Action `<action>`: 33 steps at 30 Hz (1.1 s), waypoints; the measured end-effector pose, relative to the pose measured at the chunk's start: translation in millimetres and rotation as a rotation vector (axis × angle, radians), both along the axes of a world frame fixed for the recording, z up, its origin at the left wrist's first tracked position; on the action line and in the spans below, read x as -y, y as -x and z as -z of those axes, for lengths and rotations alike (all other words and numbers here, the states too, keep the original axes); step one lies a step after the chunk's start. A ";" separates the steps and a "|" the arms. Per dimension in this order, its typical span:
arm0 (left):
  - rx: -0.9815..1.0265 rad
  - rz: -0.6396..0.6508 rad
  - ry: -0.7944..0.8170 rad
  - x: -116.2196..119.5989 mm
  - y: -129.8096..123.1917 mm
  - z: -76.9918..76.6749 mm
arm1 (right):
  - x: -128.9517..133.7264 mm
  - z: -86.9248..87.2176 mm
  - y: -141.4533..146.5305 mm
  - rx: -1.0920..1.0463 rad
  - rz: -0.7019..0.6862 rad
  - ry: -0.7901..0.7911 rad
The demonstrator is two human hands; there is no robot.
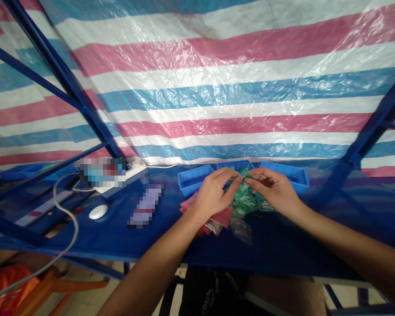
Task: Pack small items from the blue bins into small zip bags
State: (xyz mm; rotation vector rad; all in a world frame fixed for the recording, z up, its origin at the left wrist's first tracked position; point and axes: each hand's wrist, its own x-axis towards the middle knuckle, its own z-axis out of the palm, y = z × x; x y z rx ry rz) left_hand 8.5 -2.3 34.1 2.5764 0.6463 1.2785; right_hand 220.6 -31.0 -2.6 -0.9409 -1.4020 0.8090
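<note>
My left hand (216, 189) and my right hand (274, 188) meet over the middle of the blue table. Both are closed, thumbs and fingertips pinching what looks like a small green plastic bag (246, 175) between them. Under the fingers lies a heap of green plastic bags (244, 200). Red plastic bags (223, 215) spread beneath my left wrist, partly covered by it. A clear plastic bag (241, 230) rests in front of the heap. Behind the hands stand a left blue bin (191, 181), a middle blue bin (232, 166) and a right blue bin (298, 179), partly hidden.
A white mouse-shaped object (98, 212) and a blurred-out flat item (146, 206) lie to the left. Farther left a pale cable (75, 228) hangs across the blue frame. Striped plastic sheeting (230, 96) closes off the back. Blue posts (365, 136) rise at both sides.
</note>
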 end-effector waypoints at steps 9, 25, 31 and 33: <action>0.030 -0.001 -0.072 -3.8 0.4 4.4 | 1.4 2.1 0.5 0.020 -0.047 -0.009; 0.060 0.035 -0.034 -1.2 -2.3 2.3 | -3.1 9.3 -2.4 0.072 -0.026 -0.053; 0.064 0.053 -0.044 -1.2 -1.9 2.0 | 0.2 6.9 -1.8 0.142 -0.053 -0.073; 0.049 0.055 -0.046 -0.8 -1.5 1.7 | 0.6 7.5 -1.2 0.157 -0.064 -0.088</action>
